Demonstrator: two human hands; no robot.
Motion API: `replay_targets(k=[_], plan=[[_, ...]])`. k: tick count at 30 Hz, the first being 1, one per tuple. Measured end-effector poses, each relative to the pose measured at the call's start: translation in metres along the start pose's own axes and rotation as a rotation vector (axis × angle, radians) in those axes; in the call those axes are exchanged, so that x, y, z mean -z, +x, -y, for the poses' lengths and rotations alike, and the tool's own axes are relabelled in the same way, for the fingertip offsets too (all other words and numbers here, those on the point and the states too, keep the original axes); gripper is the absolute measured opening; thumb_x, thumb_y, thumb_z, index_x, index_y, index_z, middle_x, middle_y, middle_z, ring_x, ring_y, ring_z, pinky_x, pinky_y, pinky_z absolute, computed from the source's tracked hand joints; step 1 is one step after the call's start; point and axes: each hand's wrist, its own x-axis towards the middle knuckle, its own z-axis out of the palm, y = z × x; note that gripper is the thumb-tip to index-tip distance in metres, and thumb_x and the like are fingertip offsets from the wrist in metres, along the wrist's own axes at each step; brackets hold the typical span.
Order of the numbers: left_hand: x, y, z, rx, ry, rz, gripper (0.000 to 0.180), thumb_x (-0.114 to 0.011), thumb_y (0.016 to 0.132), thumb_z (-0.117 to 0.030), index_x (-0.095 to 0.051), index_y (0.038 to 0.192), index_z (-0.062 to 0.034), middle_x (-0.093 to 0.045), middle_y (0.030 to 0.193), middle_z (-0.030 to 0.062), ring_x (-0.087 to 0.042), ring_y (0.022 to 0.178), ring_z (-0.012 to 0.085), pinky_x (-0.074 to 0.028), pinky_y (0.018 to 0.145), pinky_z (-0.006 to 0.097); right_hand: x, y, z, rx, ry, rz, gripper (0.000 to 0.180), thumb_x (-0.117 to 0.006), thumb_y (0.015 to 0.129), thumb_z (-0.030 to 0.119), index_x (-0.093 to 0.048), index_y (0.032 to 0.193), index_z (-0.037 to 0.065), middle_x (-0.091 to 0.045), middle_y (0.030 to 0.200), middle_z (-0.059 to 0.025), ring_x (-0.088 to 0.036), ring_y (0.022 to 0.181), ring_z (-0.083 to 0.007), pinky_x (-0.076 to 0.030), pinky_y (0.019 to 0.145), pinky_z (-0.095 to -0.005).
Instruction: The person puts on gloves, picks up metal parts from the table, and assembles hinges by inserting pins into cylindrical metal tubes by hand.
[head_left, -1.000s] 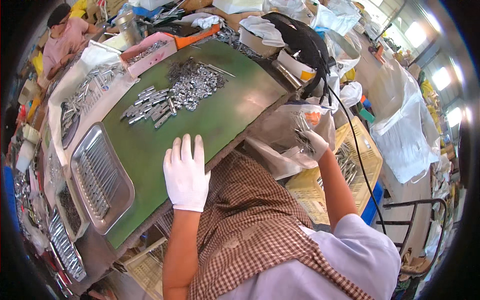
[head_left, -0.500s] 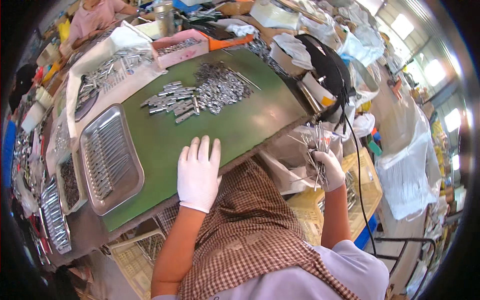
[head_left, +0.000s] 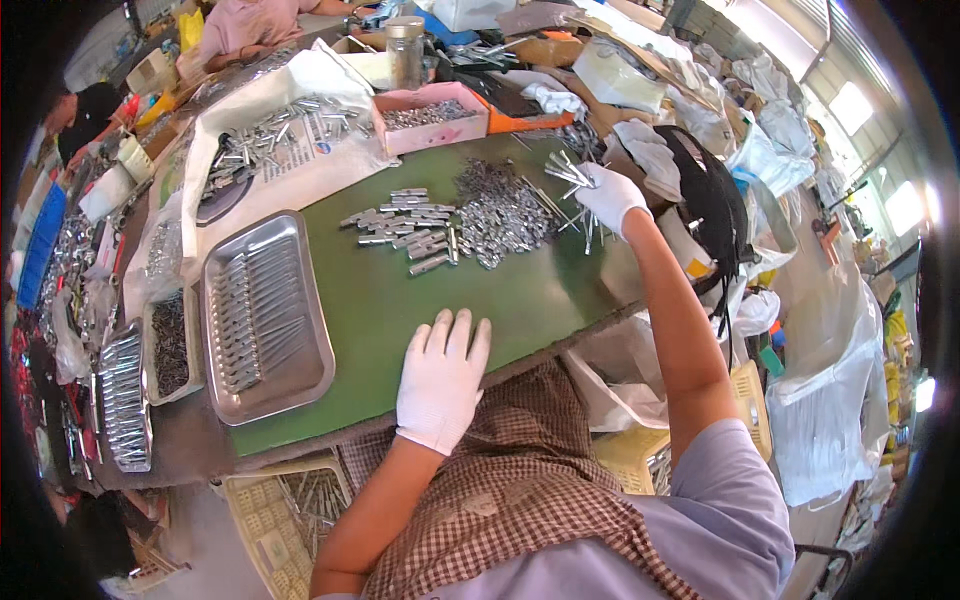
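My left hand (head_left: 440,385), in a white glove, lies flat on the near edge of the green work mat (head_left: 540,320), fingers stretched out and holding nothing. My right hand (head_left: 612,198), gloved too, is over the mat's far right corner. It grips a bunch of thin metal rods (head_left: 566,176) that fan out from the fingers. Just left of it is a heap of small shiny metal parts (head_left: 495,235), with dark small pieces (head_left: 487,182) behind. Rows of short metal cylinders (head_left: 405,225) lie left of the heap. A steel tray (head_left: 322,375) at the left holds long metal pieces side by side.
A pink box (head_left: 432,138) of small parts and a white cloth-lined bin (head_left: 215,135) stand behind the mat. Yellow crates (head_left: 265,545) sit below the table. A black cable-like bundle (head_left: 705,190) and white sacks (head_left: 825,390) are at the right. Another person (head_left: 250,25) sits across.
My right hand has swung up and forward from beside the table, over the crate, to the mat's far right corner, still gripping rods. My left hand stays flat at the mat's edge. The view has shifted.
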Motion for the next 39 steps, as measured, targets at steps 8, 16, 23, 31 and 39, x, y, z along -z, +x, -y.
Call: replay_targets(k=[8, 16, 23, 31, 39], plan=[[0.001, 0.003, 0.002, -0.018, 0.009, 0.062, 0.082, -0.080, 0.065, -0.032, -0.046, 0.135, -0.0086, -0.047, 0.135, 0.0137, -0.043, 0.127, 0.0304, -0.034, 0.106, 0.044, -0.025, 0.013, 0.018, 0.015, -0.225, -0.021, 0.046, -0.063, 0.080, 0.039, -0.061, 0.120, 0.017, -0.064, 0.111, -0.0199, -0.060, 0.106, -0.0361, -0.046, 0.093, -0.0430], [0.000, 0.006, 0.002, -0.014, -0.088, 0.008, 0.074, -0.069, 0.074, -0.051, -0.052, 0.130, -0.0060, -0.048, 0.132, 0.0173, -0.043, 0.125, 0.0352, -0.033, 0.105, 0.048, -0.011, 0.006, -0.021, 0.120, 0.556, -0.368, 0.026, -0.060, 0.089, 0.025, -0.069, 0.103, 0.004, -0.070, 0.098, -0.0113, -0.065, 0.092, -0.0195, -0.047, 0.085, -0.0297], [0.007, 0.001, 0.007, 0.000, -0.127, -0.024, 0.070, -0.064, 0.076, -0.053, -0.054, 0.127, -0.0047, -0.052, 0.128, 0.0196, -0.046, 0.122, 0.0377, -0.035, 0.103, 0.049, -0.024, -0.025, -0.011, 0.184, 0.250, -0.355, 0.021, -0.065, 0.083, 0.023, -0.069, 0.096, 0.007, -0.068, 0.094, -0.0136, -0.064, 0.090, -0.0293, -0.048, 0.083, -0.0356], [0.002, 0.008, 0.023, 0.055, -0.370, -0.275, 0.039, -0.066, 0.080, -0.023, -0.060, 0.116, -0.0076, -0.057, 0.118, 0.0123, -0.057, 0.108, 0.0286, -0.046, 0.091, 0.041, -0.036, -0.031, -0.012, 0.385, -0.260, -0.481, 0.011, -0.068, 0.078, 0.016, -0.064, 0.086, 0.008, -0.063, 0.087, -0.0132, -0.059, 0.086, -0.0346, -0.046, 0.078, -0.0440], [-0.008, 0.055, 0.064, 0.326, 0.122, -0.186, 0.012, -0.064, 0.078, -0.018, -0.061, 0.088, -0.0106, -0.060, 0.084, 0.0068, -0.061, 0.084, 0.0245, -0.048, 0.072, 0.039, -0.004, -0.073, 0.006, 0.325, 0.228, -0.355, 0.012, -0.060, 0.077, 0.003, -0.060, 0.089, 0.002, -0.063, 0.085, -0.0124, -0.062, 0.081, -0.0280, -0.048, 0.078, -0.0339]])
